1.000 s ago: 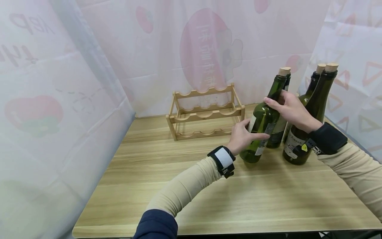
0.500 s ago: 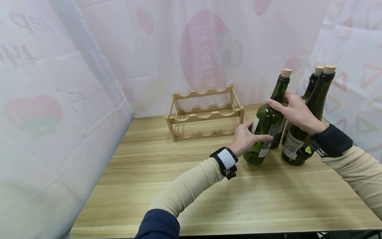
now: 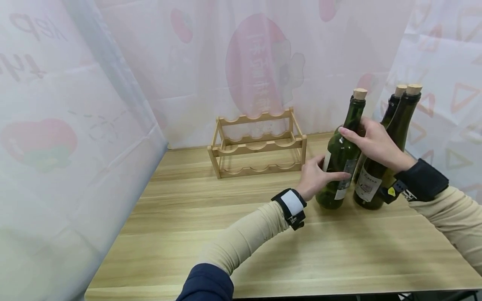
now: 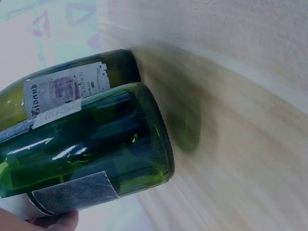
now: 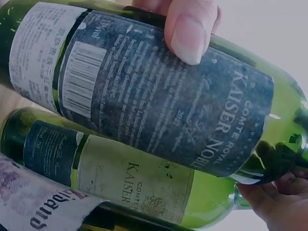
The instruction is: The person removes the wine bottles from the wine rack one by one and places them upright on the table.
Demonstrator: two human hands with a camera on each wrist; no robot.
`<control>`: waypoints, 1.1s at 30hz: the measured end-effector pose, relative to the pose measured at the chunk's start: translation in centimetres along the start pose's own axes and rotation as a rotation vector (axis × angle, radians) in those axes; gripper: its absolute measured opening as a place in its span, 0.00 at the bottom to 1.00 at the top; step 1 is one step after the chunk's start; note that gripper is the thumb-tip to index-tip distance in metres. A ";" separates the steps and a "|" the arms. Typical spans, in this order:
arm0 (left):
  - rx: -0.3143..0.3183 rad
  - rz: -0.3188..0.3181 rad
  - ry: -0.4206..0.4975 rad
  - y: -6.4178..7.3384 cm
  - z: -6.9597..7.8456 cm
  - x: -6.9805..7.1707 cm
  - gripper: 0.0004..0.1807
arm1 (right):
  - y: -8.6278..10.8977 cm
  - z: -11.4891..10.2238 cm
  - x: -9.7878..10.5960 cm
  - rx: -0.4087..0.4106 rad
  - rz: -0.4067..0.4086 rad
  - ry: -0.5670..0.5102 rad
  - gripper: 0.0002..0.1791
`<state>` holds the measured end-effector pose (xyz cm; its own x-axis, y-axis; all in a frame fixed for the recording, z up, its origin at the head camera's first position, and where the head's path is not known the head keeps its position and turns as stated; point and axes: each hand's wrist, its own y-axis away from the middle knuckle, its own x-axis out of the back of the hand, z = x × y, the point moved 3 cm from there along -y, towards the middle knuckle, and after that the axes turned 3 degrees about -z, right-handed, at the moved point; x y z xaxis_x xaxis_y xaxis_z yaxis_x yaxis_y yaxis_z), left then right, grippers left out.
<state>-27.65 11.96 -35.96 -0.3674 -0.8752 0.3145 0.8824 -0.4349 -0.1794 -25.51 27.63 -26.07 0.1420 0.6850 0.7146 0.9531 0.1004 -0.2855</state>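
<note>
A corked green wine bottle stands near the right side of the table, leaning slightly right. My left hand grips its lower body, thumb across the dark label. Around its neck and shoulder, my right hand curls its fingers. In the right wrist view the bottle's dark label reads "Kaiser Noble", with the left thumb pressed on it. Whether the base touches the table cannot be told. Right behind stands a darker corked bottle with a pale label; further bottles are mostly hidden.
A wooden wine rack with scalloped rails stands at the back middle, left of the bottles. The wooden table runs to a front edge near the person. Printed curtains hang behind and on both sides.
Both hands have shifted a little to the right with the green wine bottle. Its base has swung right, so it stands more upright than before. The rack stays put.
</note>
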 end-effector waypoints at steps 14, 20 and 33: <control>-0.013 0.009 -0.013 -0.4 -0.4 -1.1 0.27 | 0.3 0.1 0.1 0.018 0.016 0.016 0.28; 0.000 0.011 0.007 -0.6 -0.8 -1.6 0.28 | 0.4 0.4 -0.1 0.019 0.035 0.058 0.28; -0.020 0.016 0.001 -0.8 -1.5 -2.1 0.30 | 0.9 0.8 -0.3 0.033 0.049 0.058 0.29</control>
<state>-28.03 13.82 -37.89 -0.3536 -0.8823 0.3107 0.8822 -0.4250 -0.2027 -24.96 28.06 -27.07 0.2042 0.6472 0.7345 0.9355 0.0920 -0.3412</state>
